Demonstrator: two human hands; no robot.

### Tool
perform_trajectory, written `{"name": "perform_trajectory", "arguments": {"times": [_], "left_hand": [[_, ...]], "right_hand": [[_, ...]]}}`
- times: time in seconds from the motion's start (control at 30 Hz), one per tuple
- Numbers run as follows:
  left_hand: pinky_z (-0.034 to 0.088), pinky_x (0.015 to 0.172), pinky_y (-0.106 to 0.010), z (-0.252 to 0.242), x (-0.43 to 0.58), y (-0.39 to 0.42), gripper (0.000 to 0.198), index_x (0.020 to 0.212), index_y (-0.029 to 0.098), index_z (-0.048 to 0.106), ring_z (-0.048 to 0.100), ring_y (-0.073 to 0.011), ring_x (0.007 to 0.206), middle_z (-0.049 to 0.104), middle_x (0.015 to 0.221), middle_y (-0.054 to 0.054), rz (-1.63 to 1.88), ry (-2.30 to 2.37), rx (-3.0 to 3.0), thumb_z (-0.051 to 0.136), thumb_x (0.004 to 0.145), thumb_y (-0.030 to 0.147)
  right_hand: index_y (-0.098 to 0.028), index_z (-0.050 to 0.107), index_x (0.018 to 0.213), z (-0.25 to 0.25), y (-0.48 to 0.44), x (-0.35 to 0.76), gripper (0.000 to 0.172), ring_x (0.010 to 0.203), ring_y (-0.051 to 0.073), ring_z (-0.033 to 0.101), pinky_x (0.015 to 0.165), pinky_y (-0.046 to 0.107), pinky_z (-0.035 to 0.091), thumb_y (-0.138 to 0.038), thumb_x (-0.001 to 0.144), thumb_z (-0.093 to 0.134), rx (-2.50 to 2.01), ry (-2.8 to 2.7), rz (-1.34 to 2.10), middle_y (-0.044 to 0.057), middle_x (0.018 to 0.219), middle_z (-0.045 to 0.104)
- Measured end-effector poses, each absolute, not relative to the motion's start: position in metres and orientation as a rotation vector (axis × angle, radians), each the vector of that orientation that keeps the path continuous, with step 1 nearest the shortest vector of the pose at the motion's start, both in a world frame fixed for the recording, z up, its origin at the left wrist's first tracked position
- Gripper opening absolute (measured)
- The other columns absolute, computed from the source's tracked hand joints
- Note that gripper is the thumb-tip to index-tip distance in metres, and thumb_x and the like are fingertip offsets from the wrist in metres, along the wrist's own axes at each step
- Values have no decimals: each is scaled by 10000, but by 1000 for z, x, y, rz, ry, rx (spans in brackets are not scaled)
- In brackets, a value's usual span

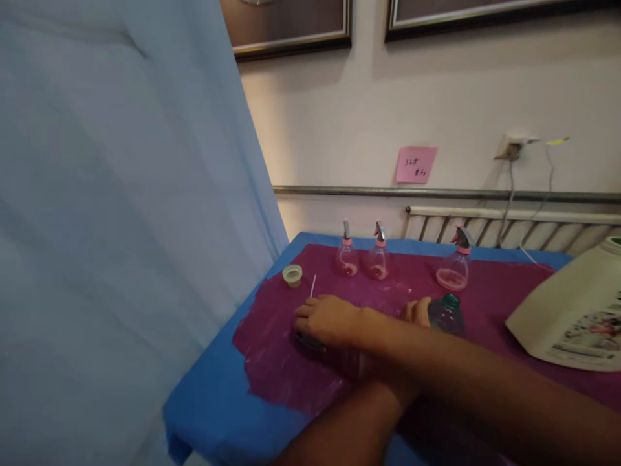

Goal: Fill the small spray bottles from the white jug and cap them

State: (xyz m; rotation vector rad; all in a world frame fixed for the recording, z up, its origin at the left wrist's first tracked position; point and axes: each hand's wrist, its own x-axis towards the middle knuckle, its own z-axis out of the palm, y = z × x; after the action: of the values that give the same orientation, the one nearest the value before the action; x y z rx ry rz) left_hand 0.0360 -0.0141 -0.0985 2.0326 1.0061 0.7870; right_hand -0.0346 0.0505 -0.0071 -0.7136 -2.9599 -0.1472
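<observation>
My forearms cross over the table. My right hand (332, 320) reaches to the left side, its fingers curled down over a dark grey spray head (310, 342), which is mostly hidden. A thin white tube (313, 285) pokes out beyond these fingers. Under the right forearm, my left hand (417, 312) shows only by its fingers, wrapped round the side of a clear bottle (447, 317) with a green neck and no spray top on it. The forearm covers the bottle's lower part.
Three clear spray bottles with pink collars, one of them here (378, 262), stand at the back holding some pink liquid. A small pale cup (292, 276) is at the left. A large white jug (567, 317) stands right. A blue curtain (121, 194) hangs left of the table.
</observation>
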Motion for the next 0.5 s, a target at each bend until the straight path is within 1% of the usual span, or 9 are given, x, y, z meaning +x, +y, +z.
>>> {"name": "perform_trajectory", "arguments": {"times": [0.03, 0.1, 0.17, 0.23, 0.3, 0.37, 0.4, 0.43, 0.5], "left_hand": [[518, 1305, -594, -99, 34, -15, 787, 1705, 201, 520, 616, -464, 1508, 629, 1597, -254, 795, 1011, 2028, 766, 958, 227], [518, 1320, -549, -101, 30, -17, 849, 1727, 245, 493, 615, -434, 1523, 626, 1629, -202, 814, 1021, 2014, 762, 922, 231], [500, 1337, -547, -103, 28, -15, 875, 1736, 270, 477, 601, -425, 1541, 614, 1653, -175, 821, 1025, 2007, 747, 904, 233], [496, 1333, -568, -105, 29, -9, 943, 1724, 267, 492, 592, -448, 1545, 611, 1658, -179, 805, 1020, 2005, 806, 836, 243], [501, 1325, -572, -106, 31, -3, 1054, 1711, 245, 509, 588, -472, 1541, 610, 1654, -196, 779, 1006, 2005, 899, 732, 244], [502, 1323, -568, -105, 33, 0, 1148, 1707, 222, 512, 589, -477, 1536, 608, 1648, -202, 776, 993, 2008, 974, 657, 244], [502, 1321, -570, -104, 33, 0, 1139, 1695, 217, 525, 593, -468, 1531, 617, 1636, -196, 795, 993, 2008, 1000, 660, 261], [517, 1301, -582, -102, 33, -1, 1053, 1665, 219, 557, 611, -449, 1511, 630, 1619, -183, 827, 999, 2003, 1009, 719, 305], [595, 1198, -587, -97, 33, -5, 732, 1564, 214, 639, 681, -382, 1408, 672, 1554, -153, 904, 1037, 1965, 934, 923, 406]], "right_hand": [[-179, 776, 1164, -14, 57, -39, 128, 1017, 223, 712, 739, 332, 503, -187, 1075, 685, -703, -2968, -160, 73, 1205, 828], [-186, 776, 1097, -25, 63, -42, 71, 963, 218, 707, 698, 330, 483, -192, 1056, 718, -686, -2968, -178, 65, 1143, 833], [-187, 768, 1045, -31, 66, -42, 38, 919, 217, 695, 667, 328, 460, -180, 1040, 731, -681, -2948, -191, 65, 1089, 830], [-187, 763, 1003, -33, 66, -42, 28, 871, 208, 679, 638, 322, 434, -178, 1025, 748, -679, -2924, -199, 59, 1027, 821], [-184, 763, 990, -29, 63, -41, 32, 833, 196, 663, 616, 318, 418, -196, 1018, 771, -670, -2885, -197, 52, 977, 806], [-180, 768, 1056, -20, 56, -38, 38, 857, 194, 661, 627, 317, 441, -211, 1036, 758, -660, -2812, -191, 59, 1021, 798], [-180, 764, 1116, -13, 52, -34, 78, 897, 199, 667, 652, 319, 468, -218, 1064, 721, -666, -2770, -190, 68, 1075, 796], [-181, 755, 1180, -4, 47, -28, 126, 947, 204, 675, 693, 322, 504, -225, 1095, 673, -675, -2722, -183, 77, 1132, 792], [-181, 724, 1290, 18, 35, -8, 213, 1075, 212, 692, 837, 343, 576, -217, 1137, 580, -694, -2587, -147, 94, 1236, 784]]}}
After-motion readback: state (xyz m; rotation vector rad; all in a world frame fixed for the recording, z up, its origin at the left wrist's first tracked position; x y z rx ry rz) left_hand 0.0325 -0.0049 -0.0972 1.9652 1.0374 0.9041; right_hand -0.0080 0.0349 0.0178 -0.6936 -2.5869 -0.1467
